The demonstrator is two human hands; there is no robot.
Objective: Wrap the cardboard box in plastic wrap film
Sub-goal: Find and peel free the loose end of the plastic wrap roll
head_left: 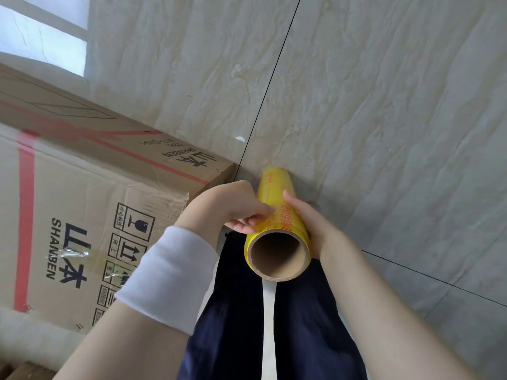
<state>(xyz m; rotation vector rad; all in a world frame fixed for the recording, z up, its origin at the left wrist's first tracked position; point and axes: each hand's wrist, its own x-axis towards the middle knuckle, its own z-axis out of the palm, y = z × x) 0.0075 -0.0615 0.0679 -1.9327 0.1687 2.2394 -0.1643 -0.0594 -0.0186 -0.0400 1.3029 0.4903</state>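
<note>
Pale marbled floor tiles (384, 105) with dark seams, window glare at far left. Cardboard box (82, 187) at left. Just right of it, yellow roll of film (271, 193) above dark trousers (233, 325) — right hand (310, 223) curled round its right side, left hand (227, 207) pinching at its surface with bent fingertips (260, 215).

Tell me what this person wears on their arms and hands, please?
The left forearm wears a wide white fabric wristband near the wrist. The right forearm has nothing on it. No sleeves are in view. The left grip and right grip wear no gloves.
</note>
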